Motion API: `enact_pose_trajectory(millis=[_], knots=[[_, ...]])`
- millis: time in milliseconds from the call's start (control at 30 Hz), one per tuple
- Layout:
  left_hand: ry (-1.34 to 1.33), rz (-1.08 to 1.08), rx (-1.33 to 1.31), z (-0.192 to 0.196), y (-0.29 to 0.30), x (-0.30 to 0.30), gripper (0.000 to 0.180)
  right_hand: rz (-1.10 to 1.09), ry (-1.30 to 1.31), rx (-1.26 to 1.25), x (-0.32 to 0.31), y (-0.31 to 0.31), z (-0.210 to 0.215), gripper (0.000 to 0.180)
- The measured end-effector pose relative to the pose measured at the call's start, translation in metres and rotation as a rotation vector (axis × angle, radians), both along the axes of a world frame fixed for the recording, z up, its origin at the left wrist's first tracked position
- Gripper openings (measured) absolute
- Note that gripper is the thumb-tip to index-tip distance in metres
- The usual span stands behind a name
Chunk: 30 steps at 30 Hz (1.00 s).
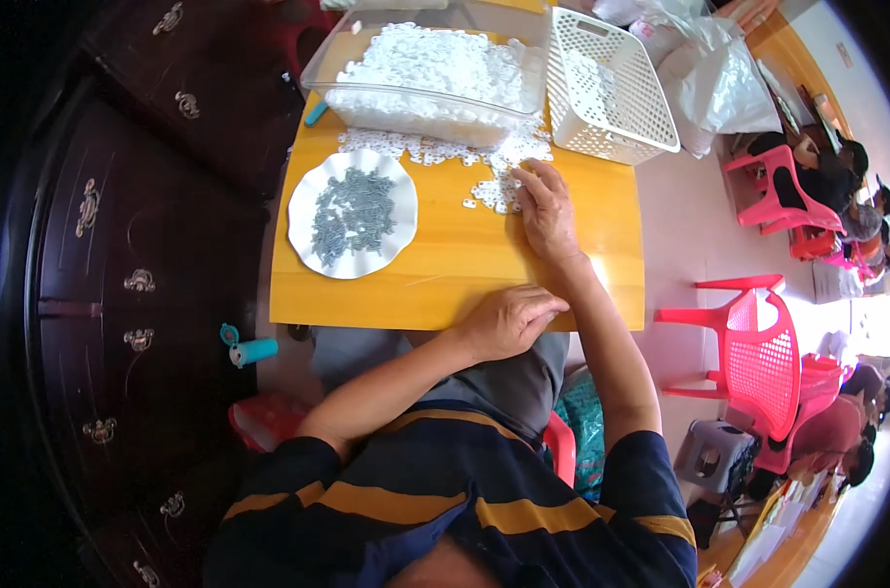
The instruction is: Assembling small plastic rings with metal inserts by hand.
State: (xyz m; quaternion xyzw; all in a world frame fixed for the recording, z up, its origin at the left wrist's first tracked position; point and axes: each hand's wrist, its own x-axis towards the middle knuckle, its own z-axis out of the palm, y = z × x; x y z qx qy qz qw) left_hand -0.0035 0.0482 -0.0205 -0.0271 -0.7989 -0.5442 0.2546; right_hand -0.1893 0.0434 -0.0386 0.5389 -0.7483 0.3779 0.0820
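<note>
Small flat white plastic pieces point(497, 192) with holes lie scattered in a loose patch on the yellow wooden table point(435, 245). My right hand point(548, 212) reaches over this patch, fingers bent but apart, fingertips on the pieces. Close to the table's front edge, my left hand point(512, 321) is closed with its fingers curled in; whatever it may hold is hidden. To the left stands a white plate point(303, 235) with a wavy rim, bearing a heap of small grey metal screws or pins point(355, 211). Behind, a clear plastic bin point(416, 111) is piled with more white pieces.
A white perforated basket point(651, 147) with some white pieces stands at the table's back right. Dark drawers point(102, 245) line the left side, with a turquoise bottle point(256, 352) nearby. Pink chairs point(773, 363), plastic bags point(724, 93) and other people are at right.
</note>
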Motion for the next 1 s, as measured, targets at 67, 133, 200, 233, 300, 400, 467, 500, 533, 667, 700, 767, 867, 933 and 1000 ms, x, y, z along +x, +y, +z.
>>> enact_pose_trajectory(millis=[67,133,200,233,300,400,467,500,533,667,700,767,867,933,1000], knots=[[-0.005,0.017,-0.018,0.003,-0.001,0.002,0.017,-0.038,0.041,0.013,-0.004,-0.003,-0.002,0.024],[-0.011,0.035,-0.037,0.008,-0.004,0.006,0.016,-0.057,0.058,-0.024,0.001,-0.010,0.000,0.022],[0.003,0.069,-0.052,-0.001,-0.008,0.014,0.016,-0.046,0.041,-0.077,0.008,-0.020,0.001,0.021],[0.029,0.072,-0.059,-0.003,-0.008,0.015,0.016,-0.063,0.027,-0.088,0.005,-0.020,0.000,0.019],[0.037,0.087,-0.090,0.000,-0.008,0.022,0.019,-0.083,0.045,-0.062,0.001,-0.015,-0.005,0.018],[0.093,0.145,-0.169,-0.012,-0.002,0.033,0.017,-0.053,0.027,-0.099,0.014,-0.009,0.004,0.015],[0.127,0.150,-0.189,-0.015,0.003,0.038,0.016,-0.017,0.121,-0.195,0.014,-0.001,0.002,0.009],[0.154,0.156,-0.223,-0.018,0.007,0.037,0.015,-0.089,0.132,-0.166,0.013,0.007,0.001,0.010],[0.142,0.140,-0.195,-0.022,0.010,0.038,0.015,-0.134,0.139,-0.133,0.015,0.017,0.000,0.009],[0.052,0.099,-0.138,-0.008,0.010,0.055,0.013,-0.157,0.110,-0.075,0.001,0.041,-0.022,0.015],[0.048,0.102,-0.146,-0.007,0.010,0.057,0.014,-0.166,0.090,-0.045,0.000,0.043,-0.024,0.016],[0.048,0.138,-0.168,-0.009,0.003,0.064,0.014,-0.139,0.073,-0.055,0.005,0.040,-0.022,0.018],[0.010,0.174,-0.193,-0.004,-0.003,0.074,0.015,-0.139,0.049,-0.041,0.005,0.044,-0.031,0.020],[-0.027,0.205,-0.209,-0.001,-0.006,0.082,0.016,-0.136,0.042,-0.032,0.009,0.042,-0.034,0.021],[-0.021,0.289,-0.209,-0.002,-0.006,0.088,0.018,-0.174,0.035,0.017,0.019,0.047,-0.031,0.030]])
